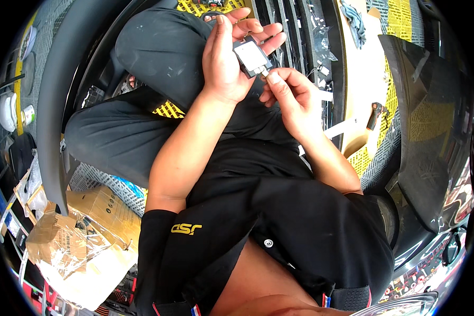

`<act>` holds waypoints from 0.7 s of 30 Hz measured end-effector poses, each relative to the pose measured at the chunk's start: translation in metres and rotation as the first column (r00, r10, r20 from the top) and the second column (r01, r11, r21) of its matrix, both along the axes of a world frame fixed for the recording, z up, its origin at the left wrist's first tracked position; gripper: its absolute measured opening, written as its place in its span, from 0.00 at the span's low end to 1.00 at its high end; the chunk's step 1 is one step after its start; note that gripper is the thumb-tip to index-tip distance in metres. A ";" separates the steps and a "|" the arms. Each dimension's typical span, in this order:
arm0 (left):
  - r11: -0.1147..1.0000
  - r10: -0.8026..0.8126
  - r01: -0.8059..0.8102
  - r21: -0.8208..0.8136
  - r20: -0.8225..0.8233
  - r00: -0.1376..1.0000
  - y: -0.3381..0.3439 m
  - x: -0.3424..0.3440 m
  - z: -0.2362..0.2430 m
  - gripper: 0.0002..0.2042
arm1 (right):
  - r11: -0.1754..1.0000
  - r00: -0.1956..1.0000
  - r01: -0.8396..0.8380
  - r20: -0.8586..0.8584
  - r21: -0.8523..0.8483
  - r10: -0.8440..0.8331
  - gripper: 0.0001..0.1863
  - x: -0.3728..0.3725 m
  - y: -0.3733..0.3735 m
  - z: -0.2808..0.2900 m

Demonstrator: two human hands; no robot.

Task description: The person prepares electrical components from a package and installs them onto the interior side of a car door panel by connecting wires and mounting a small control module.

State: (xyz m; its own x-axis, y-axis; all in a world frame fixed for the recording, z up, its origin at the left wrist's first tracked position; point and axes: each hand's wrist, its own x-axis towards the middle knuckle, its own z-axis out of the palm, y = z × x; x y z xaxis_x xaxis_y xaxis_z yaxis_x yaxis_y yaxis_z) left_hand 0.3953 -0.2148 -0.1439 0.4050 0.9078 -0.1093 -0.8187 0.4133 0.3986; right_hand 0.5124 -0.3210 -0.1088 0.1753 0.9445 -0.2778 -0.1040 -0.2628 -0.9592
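A small flat black box with a white face (pixel 250 55), like an electronic module, lies in my left hand (pixel 225 66). That palm is turned up; its fingers curl partly behind the box and the thumb points up. At the box's lower right end sits a small light-coloured plug (pixel 264 72). My right hand (pixel 295 100) pinches at this plug with thumb and forefinger, the other fingers curled in. The plug touches the box; I cannot tell how far it is seated.
My crossed legs in dark trousers (pixel 147 52) lie under my hands. Long black slatted trim (pixel 284 31) with small parts stands beyond. A cordless tool (pixel 374 116) is on the right, a dark glossy car panel (pixel 432 121) further right. An opened cardboard box (pixel 105 208) sits lower left.
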 end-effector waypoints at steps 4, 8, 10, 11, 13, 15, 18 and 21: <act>0.996 0.040 -0.037 0.076 -0.036 0.999 -0.001 0.001 0.002 0.20 | 0.998 0.968 -0.018 -0.251 -0.059 0.003 0.15 0.001 0.002 -0.003; 0.986 0.058 -0.056 0.156 -0.008 0.998 0.000 0.000 0.000 0.17 | 0.979 0.810 0.013 -0.572 -0.205 -0.130 0.14 -0.003 0.003 0.001; 0.982 0.062 -0.062 0.176 0.007 0.998 0.000 0.000 -0.002 0.15 | 0.974 0.787 0.048 -0.593 -0.220 -0.172 0.13 -0.006 0.003 0.003; 0.980 0.069 -0.068 0.185 0.004 0.998 0.000 0.000 -0.003 0.15 | 0.972 0.775 0.064 -0.603 -0.226 -0.191 0.13 -0.008 0.003 0.004; 0.978 0.088 -0.086 0.191 -0.003 0.996 0.001 0.000 -0.004 0.14 | 0.965 0.762 0.095 -0.607 -0.243 -0.228 0.12 -0.012 0.002 0.002; 0.976 0.112 -0.108 0.187 -0.010 0.994 0.002 0.000 -0.006 0.14 | 0.961 0.746 0.118 -0.617 -0.248 -0.251 0.12 -0.015 0.001 0.000; 0.974 0.128 -0.120 0.192 -0.032 0.991 0.001 0.001 -0.005 0.14 | 0.966 0.726 0.126 -0.643 -0.226 -0.245 0.11 -0.016 0.000 -0.002; 0.976 0.138 -0.128 0.177 -0.042 0.990 0.000 0.001 -0.005 0.13 | 0.974 0.718 0.115 -0.661 -0.195 -0.217 0.10 -0.016 -0.001 -0.003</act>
State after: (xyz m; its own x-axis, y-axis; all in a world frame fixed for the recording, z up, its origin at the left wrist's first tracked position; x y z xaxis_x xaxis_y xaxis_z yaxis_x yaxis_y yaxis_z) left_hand 0.3965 -0.2148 -0.1485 0.2772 0.9601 0.0364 -0.8372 0.2228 0.4994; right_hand 0.4961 -0.3221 -0.1118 0.0440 0.8642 -0.5013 -0.7634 -0.2946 -0.5749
